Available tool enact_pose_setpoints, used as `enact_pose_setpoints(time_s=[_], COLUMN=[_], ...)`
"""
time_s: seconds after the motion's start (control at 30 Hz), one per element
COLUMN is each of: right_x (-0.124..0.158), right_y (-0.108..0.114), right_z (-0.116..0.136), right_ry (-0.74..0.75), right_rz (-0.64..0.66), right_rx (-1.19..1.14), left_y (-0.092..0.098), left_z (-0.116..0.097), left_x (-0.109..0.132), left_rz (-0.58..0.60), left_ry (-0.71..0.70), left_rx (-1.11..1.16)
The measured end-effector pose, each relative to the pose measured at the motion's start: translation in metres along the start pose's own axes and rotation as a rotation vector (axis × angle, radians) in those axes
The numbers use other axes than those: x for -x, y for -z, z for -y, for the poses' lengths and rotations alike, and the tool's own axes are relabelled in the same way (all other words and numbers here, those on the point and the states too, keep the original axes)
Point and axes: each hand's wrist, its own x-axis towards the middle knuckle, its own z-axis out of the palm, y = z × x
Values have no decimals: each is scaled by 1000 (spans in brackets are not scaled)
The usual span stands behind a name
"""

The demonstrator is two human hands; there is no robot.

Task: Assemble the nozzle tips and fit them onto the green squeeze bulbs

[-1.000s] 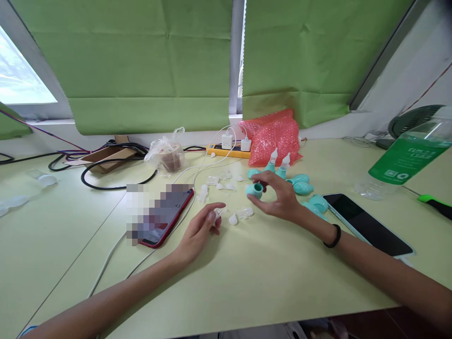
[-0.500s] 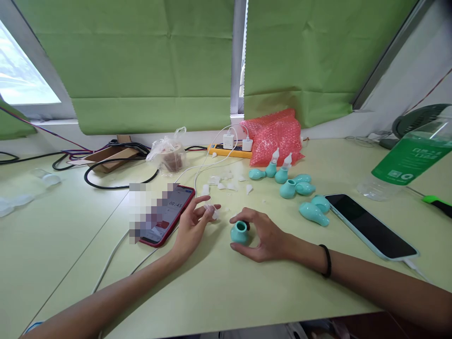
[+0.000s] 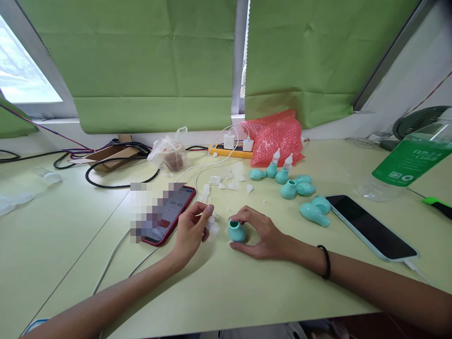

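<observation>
My right hand (image 3: 259, 233) curves around a small teal rubber bulb (image 3: 236, 232), which stands on the table with its round mouth upward. A fingertip is at the bulb's rim and the thumb is low at its near side. To the left, my left hand (image 3: 193, 227) has its fingers curled and its thumb pressed toward the index finger. A translucent plastic piece (image 3: 212, 226) shows at those fingertips; its exact shape and the grip on it are partly hidden. Farther right lie several more teal bulbs (image 3: 288, 189), two of them upright with clear pointed tips (image 3: 276, 155).
Loose translucent bits (image 3: 231, 185) lie beyond my hands. A red-cased phone (image 3: 169, 214) showing a timer is left, and another phone (image 3: 370, 226) right. Behind are a power strip (image 3: 226, 151), pink bubble wrap (image 3: 273, 141) and cables; a green-labelled bottle (image 3: 406, 162) stands right.
My left hand's fingers have curled in from a more spread pose, and the translucent piece sits slightly lower. The teal bulb has shifted a little left within my right hand.
</observation>
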Motion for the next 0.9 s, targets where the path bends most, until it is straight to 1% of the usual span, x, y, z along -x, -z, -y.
enact_pose_setpoints(time_s=[0.1, 0.2, 0.3, 0.47, 0.6, 0.7, 0.9], right_x=[1, 2, 2, 0, -1, 0, 3], right_y=[-3, -6, -6, 0, 2, 2, -1], right_z=[3, 3, 1, 0, -1, -2, -2], right_ry=[45, 127, 106, 84, -3, -37, 30], right_rz=[27, -51, -137, -183, -213, -216, -177], right_rx=[-1, -24, -28, 75, 59, 12, -4], left_y=[0, 1, 3, 5, 4, 4, 7], left_z=[0, 1, 3, 5, 3, 3, 8], left_x=[-1, -2, -3, -4, -3, -3, -8], left_rz=[21, 59, 89, 111, 229, 316, 387], left_ry=[47, 58, 86, 197, 281, 319, 358], left_rx=[42, 137, 200, 227, 263, 314, 287])
